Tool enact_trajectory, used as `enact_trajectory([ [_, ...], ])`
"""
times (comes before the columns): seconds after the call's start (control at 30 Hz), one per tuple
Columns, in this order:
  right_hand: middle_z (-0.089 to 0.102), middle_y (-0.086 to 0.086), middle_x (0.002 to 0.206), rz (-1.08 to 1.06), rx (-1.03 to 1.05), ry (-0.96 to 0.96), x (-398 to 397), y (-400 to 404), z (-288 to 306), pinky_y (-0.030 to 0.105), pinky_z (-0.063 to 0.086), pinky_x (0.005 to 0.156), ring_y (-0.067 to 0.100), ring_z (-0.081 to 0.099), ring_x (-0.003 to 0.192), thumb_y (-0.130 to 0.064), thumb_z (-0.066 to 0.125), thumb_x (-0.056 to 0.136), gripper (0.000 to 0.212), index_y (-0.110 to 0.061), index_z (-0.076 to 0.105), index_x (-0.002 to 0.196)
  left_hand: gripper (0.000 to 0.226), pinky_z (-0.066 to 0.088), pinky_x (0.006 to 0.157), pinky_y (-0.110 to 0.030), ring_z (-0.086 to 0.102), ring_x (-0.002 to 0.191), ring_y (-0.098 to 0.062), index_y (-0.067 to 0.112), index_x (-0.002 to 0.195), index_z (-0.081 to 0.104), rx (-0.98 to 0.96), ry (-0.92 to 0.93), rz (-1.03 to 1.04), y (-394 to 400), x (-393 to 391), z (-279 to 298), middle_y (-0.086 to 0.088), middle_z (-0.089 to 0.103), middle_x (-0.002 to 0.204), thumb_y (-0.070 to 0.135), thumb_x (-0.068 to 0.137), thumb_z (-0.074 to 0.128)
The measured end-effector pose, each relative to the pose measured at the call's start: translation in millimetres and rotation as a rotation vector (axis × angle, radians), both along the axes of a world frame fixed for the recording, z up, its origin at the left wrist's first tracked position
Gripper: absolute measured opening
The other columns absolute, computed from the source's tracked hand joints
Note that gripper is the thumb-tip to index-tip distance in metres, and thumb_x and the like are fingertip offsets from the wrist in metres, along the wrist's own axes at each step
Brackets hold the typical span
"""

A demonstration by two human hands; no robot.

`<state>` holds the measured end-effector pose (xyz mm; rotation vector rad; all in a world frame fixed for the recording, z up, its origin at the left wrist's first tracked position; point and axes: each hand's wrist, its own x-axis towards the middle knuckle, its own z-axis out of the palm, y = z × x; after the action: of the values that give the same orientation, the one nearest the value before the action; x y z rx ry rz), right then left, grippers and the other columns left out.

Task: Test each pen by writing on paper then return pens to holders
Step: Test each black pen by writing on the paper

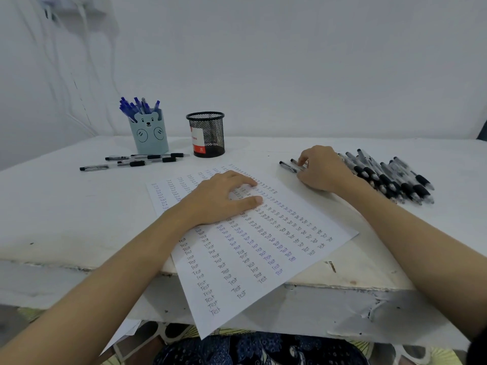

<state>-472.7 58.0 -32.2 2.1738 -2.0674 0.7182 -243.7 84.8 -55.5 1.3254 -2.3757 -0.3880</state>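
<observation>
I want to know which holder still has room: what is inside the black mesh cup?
Through the black mesh cup only a red and white label shows, with no pens above its rim. Its floor is hidden by the mesh.

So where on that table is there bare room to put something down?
Bare tabletop lies left of the paper, in front of the loose black pens. Another bare strip runs behind the right hand, right of the mesh cup. Crowded: the pen pile at right and around the bear holder.
</observation>
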Motion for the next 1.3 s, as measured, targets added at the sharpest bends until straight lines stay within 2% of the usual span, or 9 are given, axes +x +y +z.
enact_trajectory([
  [0.17,0.057,0.003,0.091,0.063,-0.068,-0.044,2,-2,11,0.029,0.038,0.075,0.026,0.052,0.103,-0.023,0.059,0.087,0.016,-0.011,0.068,0.094,0.038,0.030,0.093,-0.021,0.042,0.117,0.003,0.039,0.122,0.054,0.032,0.147,0.026,4,18,11,0.020,0.049,0.129,0.051,0.086,0.055],
  [0.3,0.063,0.007,0.089,0.221,0.006,-0.117,31,2,52,0.027,0.040,0.067,0.020,0.055,0.074,-0.024,0.062,0.088,0.017,-0.009,0.069,0.089,0.028,0.032,0.087,-0.018,0.049,0.111,0.002,0.036,0.118,0.058,0.002,0.181,0.154,1,72,23,0.020,0.055,0.120,0.038,0.090,0.057],
  [0.43,0.063,0.008,0.092,0.397,0.058,-0.023,97,-7,77,0.024,0.038,0.070,0.020,0.053,0.085,-0.025,0.063,0.087,0.018,-0.009,0.070,0.089,0.023,0.032,0.083,-0.017,0.049,0.108,-0.002,0.032,0.114,0.060,-0.026,0.127,0.325,0,137,24,0.016,0.056,0.119,0.028,0.091,0.057],
  [0.53,0.066,0.004,0.097,0.507,0.111,0.057,158,-18,73,0.027,0.047,0.071,0.020,0.057,0.091,-0.021,0.057,0.088,0.017,-0.010,0.070,0.091,0.022,0.031,0.088,-0.020,0.047,0.108,-0.003,0.032,0.112,0.061,-0.035,0.091,0.430,1,174,17,0.015,0.054,0.120,0.029,0.091,0.056],
  [0.63,0.063,0.009,0.113,0.602,0.115,0.194,216,-34,54,0.032,0.049,0.088,0.025,0.056,0.104,-0.013,0.046,0.091,0.029,-0.004,0.066,0.110,0.019,0.031,0.089,-0.020,0.047,0.110,-0.003,0.034,0.110,0.060,-0.054,0.055,0.492,4,204,10,0.015,0.053,0.122,0.032,0.091,0.056],
  [0.73,0.058,0.015,0.112,0.642,0.119,0.353,267,-49,38,0.034,0.048,0.082,0.031,0.052,0.105,-0.008,0.038,0.090,0.034,0.000,0.058,0.116,0.022,0.033,0.092,-0.021,0.048,0.116,-0.007,0.031,0.112,0.061,-0.083,0.057,0.543,5,226,7,0.012,0.054,0.123,0.035,0.091,0.056],
  [0.87,0.052,0.012,0.116,0.650,0.062,0.362,302,-67,20,0.031,0.035,0.078,0.030,0.040,0.113,-0.004,0.038,0.089,0.034,-0.004,0.054,0.119,0.025,0.035,0.100,-0.027,0.049,0.116,-0.009,0.027,0.114,0.061,-0.127,0.061,0.546,3,230,0,0.011,0.055,0.123,0.036,0.092,0.053],
  [1.1,0.049,0.009,0.119,0.611,-0.018,0.311,327,-87,3,0.036,0.040,0.094,0.026,0.038,0.116,-0.011,0.044,0.093,0.029,-0.007,0.057,0.119,0.027,0.036,0.101,-0.034,0.048,0.114,-0.009,0.029,0.115,0.059,-0.149,0.039,0.569,-2,235,-5,0.012,0.053,0.122,0.040,0.092,0.051],
  [1.3,0.051,0.011,0.110,0.579,-0.036,0.288,331,-83,2,0.033,0.037,0.079,0.027,0.042,0.106,-0.007,0.047,0.091,0.015,-0.007,0.049,0.106,0.027,0.035,0.099,-0.031,0.047,0.113,-0.008,0.029,0.115,0.059,-0.160,0.038,0.559,-4,238,-6,0.012,0.053,0.121,0.041,0.092,0.051],
])
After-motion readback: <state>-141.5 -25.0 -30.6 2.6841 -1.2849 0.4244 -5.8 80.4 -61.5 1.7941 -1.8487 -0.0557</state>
